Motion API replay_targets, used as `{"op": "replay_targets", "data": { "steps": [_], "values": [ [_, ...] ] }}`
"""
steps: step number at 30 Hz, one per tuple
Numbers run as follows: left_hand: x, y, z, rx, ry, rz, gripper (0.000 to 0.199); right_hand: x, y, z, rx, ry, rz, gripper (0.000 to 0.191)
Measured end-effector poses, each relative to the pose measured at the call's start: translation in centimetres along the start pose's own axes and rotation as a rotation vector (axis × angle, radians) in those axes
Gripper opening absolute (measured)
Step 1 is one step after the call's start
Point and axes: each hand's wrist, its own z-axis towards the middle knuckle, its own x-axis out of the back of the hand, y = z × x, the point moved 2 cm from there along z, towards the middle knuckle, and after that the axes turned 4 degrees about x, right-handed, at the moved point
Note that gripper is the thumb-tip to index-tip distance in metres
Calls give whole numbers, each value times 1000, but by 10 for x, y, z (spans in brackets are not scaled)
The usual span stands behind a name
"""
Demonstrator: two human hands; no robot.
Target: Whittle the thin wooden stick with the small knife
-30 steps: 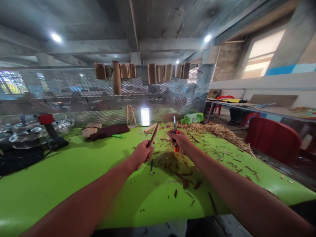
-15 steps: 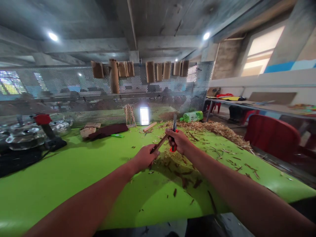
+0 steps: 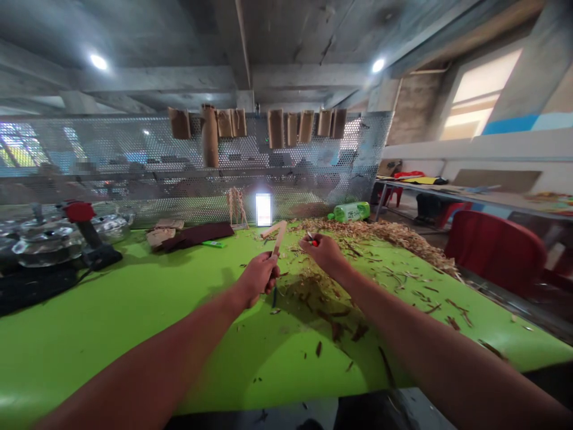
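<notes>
- While my left hand [image 3: 258, 279] is closing tightly around a wooden stick [image 3: 278, 237], I'm holding it tilted above the green table [image 3: 134, 340].
- My right hand [image 3: 324, 254] is gripping a mostly hidden red-handled knife [image 3: 314, 242], near the shavings [image 3: 371, 234].

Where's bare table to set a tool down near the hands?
Bare green table lies between the dark cloth and the left hand. Crowded: wood shavings beyond the right hand, with wood scraps below it.
</notes>
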Motion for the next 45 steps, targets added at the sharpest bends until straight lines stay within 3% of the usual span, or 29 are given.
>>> {"op": "replay_targets", "data": {
  "steps": [4, 10, 21, 28, 37, 45],
  "values": [
    [-2, 3, -4, 19, -35, -57, 28, -7, -7, -8, 91, -73, -193, 34],
    [-1, 2, -3, 0, -41, -55, 25, -13, -15, -17, 159, -181, -244, 30],
    [-4, 3, -8, -79, -96, 36, 19, -12, -16, -16, 172, -238, -504, 26],
    [-5, 3, -8, -61, -145, 15, 20, -13, -15, -17, 188, -251, -551, 28],
    [-8, 12, -19, -8, -74, 30, 29, -14, -17, -19, 174, -285, -476, 24],
    [-4, 4, -7, -27, -77, -31, 17, -17, -15, -17, 141, -310, -491, 27]
  ]
}}
